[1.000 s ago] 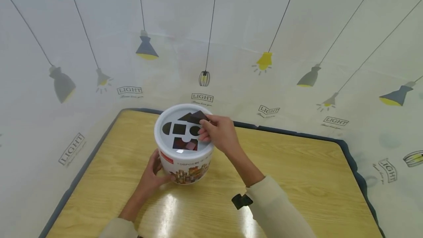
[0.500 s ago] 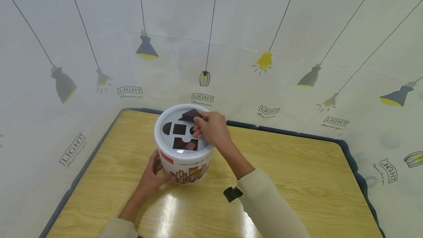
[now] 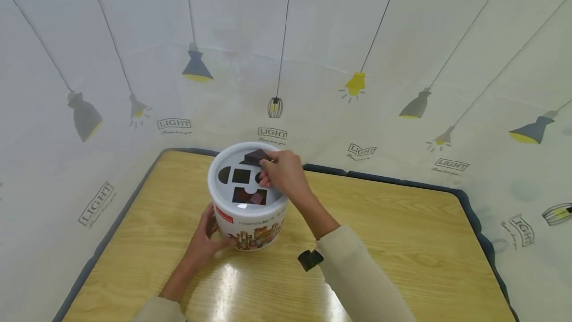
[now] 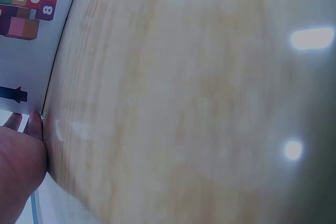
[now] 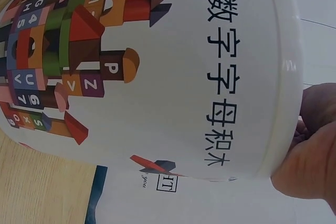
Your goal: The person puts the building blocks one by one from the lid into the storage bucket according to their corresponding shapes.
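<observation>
A white building-block bucket (image 3: 263,216) stands upright on the wooden table, its lid (image 3: 226,157) cut with several shaped holes. My left hand (image 3: 202,242) holds the bucket low on its left side, thumb toward the front. Over the lid's far part, my right hand (image 3: 288,175) pinches a dark triangular block (image 3: 255,156) at the triangular hole; how deep the block sits cannot be told. Reddish blocks (image 3: 256,198) show through the near, larger hole. In the right wrist view the bucket's printed wall (image 5: 173,77) hides the block, and part of my right hand (image 5: 312,156) shows beside the rim.
The wooden table (image 3: 402,242) extends to the right and in front of the bucket. A white curtain-like backdrop (image 3: 313,108) printed with lamps surrounds the far and side edges. Dark edging (image 3: 366,175) runs along the table's border.
My right hand has moved slightly left across the lid with the triangular block, which has turned and come over the triangular hole. The left hand and bucket have stayed in place.
</observation>
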The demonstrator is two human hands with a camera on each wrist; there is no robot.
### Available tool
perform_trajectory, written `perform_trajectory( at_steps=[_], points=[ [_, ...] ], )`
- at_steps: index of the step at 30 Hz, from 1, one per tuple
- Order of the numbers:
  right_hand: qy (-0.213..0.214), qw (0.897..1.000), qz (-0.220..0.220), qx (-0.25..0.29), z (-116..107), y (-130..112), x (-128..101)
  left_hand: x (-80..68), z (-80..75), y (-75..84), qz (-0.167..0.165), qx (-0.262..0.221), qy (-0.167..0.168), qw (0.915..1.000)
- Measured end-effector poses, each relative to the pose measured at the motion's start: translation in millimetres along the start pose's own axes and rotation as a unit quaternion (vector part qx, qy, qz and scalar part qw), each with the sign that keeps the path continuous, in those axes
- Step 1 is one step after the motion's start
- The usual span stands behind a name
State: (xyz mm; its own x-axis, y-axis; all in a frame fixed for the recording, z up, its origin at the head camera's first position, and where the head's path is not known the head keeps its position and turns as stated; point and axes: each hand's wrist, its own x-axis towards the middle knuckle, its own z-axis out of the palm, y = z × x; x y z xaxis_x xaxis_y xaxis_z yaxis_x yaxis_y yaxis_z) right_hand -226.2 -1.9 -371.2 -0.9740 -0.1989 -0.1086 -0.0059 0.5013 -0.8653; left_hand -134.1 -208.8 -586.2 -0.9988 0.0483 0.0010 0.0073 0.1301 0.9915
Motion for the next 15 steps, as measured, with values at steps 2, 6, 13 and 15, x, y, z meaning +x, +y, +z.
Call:
perform_trajectory(
  at_steps=[2,6,13,15],
  points=[
    [0.003,1.000,0.000,-0.004,1.2,-0.1,1.2,-0.5,-0.1,-0.1,-0.002,0.001,0.001,1.0000],
    [0.010,1.000,-0.005,-0.016,2.7,-0.2,2.2,-1.0,-0.5,0.4,-0.003,-0.001,0.001,1.0000],
    [0.018,0.999,-0.016,-0.036,3.8,1.0,1.3,-0.4,0.6,0.5,-0.007,-0.001,0.001,1.0000],
    [0.022,0.999,-0.019,-0.045,3.6,1.1,0.7,-0.2,1.3,0.3,-0.008,-0.002,0.000,1.0000]
  ],
)
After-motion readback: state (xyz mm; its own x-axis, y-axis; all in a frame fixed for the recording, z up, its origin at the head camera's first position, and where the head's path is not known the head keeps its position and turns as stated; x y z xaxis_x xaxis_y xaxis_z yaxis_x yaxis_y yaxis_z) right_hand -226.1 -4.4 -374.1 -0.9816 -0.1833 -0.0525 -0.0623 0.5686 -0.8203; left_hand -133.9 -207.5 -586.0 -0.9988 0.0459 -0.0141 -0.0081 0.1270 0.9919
